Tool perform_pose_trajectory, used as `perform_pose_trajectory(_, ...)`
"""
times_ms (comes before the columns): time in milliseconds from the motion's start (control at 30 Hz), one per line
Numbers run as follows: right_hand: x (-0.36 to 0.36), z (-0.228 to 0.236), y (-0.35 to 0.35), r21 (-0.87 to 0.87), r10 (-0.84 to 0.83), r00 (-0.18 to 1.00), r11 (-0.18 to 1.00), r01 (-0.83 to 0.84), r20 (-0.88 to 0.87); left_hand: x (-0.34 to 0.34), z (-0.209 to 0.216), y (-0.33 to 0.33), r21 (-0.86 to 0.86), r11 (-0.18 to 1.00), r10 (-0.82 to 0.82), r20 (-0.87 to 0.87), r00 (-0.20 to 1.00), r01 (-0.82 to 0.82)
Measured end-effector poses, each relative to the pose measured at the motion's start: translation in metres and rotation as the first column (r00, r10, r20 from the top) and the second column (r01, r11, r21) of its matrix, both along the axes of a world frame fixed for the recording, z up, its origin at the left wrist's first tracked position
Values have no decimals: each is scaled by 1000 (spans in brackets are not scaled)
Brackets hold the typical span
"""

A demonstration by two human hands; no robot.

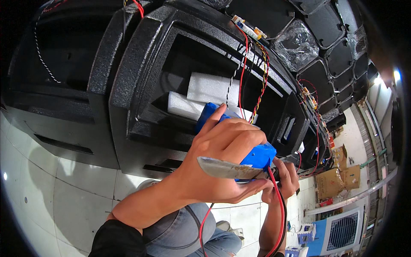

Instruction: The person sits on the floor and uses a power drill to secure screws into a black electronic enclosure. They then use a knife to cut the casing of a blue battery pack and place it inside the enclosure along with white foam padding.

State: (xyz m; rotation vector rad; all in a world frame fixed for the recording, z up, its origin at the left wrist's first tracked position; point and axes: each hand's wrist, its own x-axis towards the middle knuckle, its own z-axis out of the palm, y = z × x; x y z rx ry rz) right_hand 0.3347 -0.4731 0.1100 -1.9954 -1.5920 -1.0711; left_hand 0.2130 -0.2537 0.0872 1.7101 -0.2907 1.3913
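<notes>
My left hand [214, 158] is wrapped over a blue-wrapped battery pack [261, 155], tilted above the front of a black cabinet. Red and black wires [280, 201] leave the pack's right end and hang down past my right arm. My right hand [282, 180] is closed at that end, its fingers partly hidden. A knife [227, 168] with a worn metal blade reaches leftward from it, across the front of my left hand. Its dark handle is mostly covered by my right fingers. Beyond the pack, white foam blocks [214, 88] sit in the cabinet's recess.
The black textured cabinet [141, 77] fills the middle, with another cabinet [47, 103] to its left. Loose coloured wires [263, 77] hang from connectors over the recess. Stacked black panels [317, 25] stand behind. Cardboard boxes [338, 180] and a blue-and-white air cooler [342, 231] are at right.
</notes>
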Motion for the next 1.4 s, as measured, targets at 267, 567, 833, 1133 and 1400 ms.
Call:
perform_pose_trajectory(267, 12, -1, -10, -2, -44, 999, 999, 44, 3, 1, -2, 2, -15, 1000, -16, 1, 1000, 16)
perform_pose_trajectory(567, 18, 5, -8, -33, 15, 997, 999, -13, 73, 3, -5, 3, -47, 997, -66, 24, 998, 67)
perform_pose_trajectory(833, 31, 18, -9, -62, 7, 989, 998, 2, 145, 11, -9, 4, -32, 996, -76, 130, 989, 81)
perform_pose_trajectory(1133, 38, 26, -6, -84, 55, 983, 996, -41, 177, 25, -15, 11, 48, 999, -7, 204, 979, -3)
perform_pose_trajectory(1400, 44, 45, -2, -148, 108, 970, 986, -76, 220, 22, -11, 23, 197, 980, -36, 122, 992, 11)
